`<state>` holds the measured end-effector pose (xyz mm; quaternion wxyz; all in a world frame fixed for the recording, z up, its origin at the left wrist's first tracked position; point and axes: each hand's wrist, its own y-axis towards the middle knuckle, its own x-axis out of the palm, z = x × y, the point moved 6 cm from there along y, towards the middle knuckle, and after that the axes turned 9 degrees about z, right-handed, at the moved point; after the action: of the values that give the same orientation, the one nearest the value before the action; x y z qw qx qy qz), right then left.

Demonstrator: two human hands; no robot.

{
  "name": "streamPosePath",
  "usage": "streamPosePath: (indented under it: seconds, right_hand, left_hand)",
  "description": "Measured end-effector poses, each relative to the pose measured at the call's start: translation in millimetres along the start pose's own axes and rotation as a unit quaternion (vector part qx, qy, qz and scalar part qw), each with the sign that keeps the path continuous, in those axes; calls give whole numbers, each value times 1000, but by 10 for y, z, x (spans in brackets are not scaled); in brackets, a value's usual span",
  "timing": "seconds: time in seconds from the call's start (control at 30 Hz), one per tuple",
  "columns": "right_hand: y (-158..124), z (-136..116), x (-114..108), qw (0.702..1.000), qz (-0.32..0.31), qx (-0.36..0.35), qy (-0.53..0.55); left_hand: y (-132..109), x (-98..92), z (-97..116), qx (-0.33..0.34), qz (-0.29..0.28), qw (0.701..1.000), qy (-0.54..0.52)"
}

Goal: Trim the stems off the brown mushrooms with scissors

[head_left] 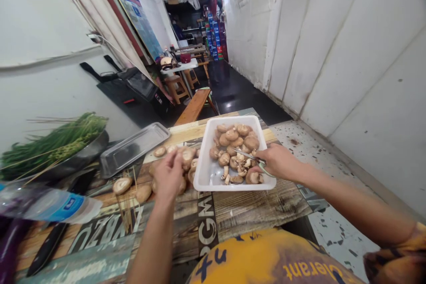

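A white plastic tray point(206, 177) full of brown mushrooms point(237, 138) sits on the wooden table. My right hand point(278, 161) is closed on a pair of scissors point(248, 156) whose blades point left over the mushrooms in the tray. Left of the tray, my left hand point(169, 175) hovers over a pile of loose mushrooms point(186, 157) lying on the table, fingers curled down onto them. I cannot make out whether it holds one.
An empty metal tray point(133, 147) lies at the back left. A metal bowl of green stalks point(53, 144) stands at the far left. A plastic bottle point(46, 204), a black-handled knife point(49, 244) and several thin skewers point(128, 202) lie near the front left.
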<state>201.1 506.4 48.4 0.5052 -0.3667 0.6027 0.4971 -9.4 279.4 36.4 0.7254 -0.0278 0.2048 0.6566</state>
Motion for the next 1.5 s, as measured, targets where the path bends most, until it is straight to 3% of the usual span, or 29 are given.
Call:
streamPosePath:
  seconds: [0.07,0.2,0.3,0.33,0.37,0.43,0.47,0.53,0.6,0.67,0.8,1.0,1.03,1.1,1.17,1.2,1.23,1.3,1.5]
  right_hand:
    - [-58,49,29,1000,14,23,3]
    - [-126,80,66,999,19,48,12]
    - [-147,76,53,998,21,60,19]
    - [-153,80,49,997,23,67,21]
    - [-161,89,50,997,25,76,23]
    - [-179,112,62,995,28,94,25]
    - [-188,121,71,994,28,99,26]
    - [-209,130,86,994,28,100,29]
    - [-234,139,84,994,34,97,34]
    - [-263,153,67,994,43,97,37]
    - [-309,174,39,993,49,100,37]
    - [-316,158,45,991,54,109,48]
    - [-316,150,42,991,58,111,52]
    - [-316,117,22,990,74,102,57]
    - [-319,68,-17,990,96,87,53]
    - [-321,40,-39,990,107,78,46]
    - [-323,12,-63,990,118,71,36]
    - [-324,-47,-109,989,137,57,16]
    - [-290,-155,-159,988,144,44,-27]
  left_hand:
    - [178,-173,-52,62,38,979,190]
    - [355,-129,-172,105,-67,895,429]
    - [336,-70,53,176,21,873,455]
    - [288,5,177,220,38,872,435]
    - [219,135,299,274,18,870,410]
    - [19,515,480,381,-115,840,368]
    - [-101,720,518,419,-203,808,361]
    - [-283,1048,517,456,-321,740,376]
    - [-368,1279,450,466,-382,688,404]
    - [-371,1422,362,455,-410,666,427]
    - [-330,1520,270,433,-426,671,424]
    - [-342,1460,293,425,-422,697,395]
    - [-326,1431,321,407,-410,723,378]
    - [-274,1347,394,315,-384,819,287]
    - [-247,1249,433,143,-360,916,107]
    - [-267,1211,442,51,-347,936,3]
    - [-311,1184,458,-24,-337,937,-90]
    - [-434,1153,521,-119,-326,910,-226]
    - [-746,1098,710,-225,-330,845,-356]
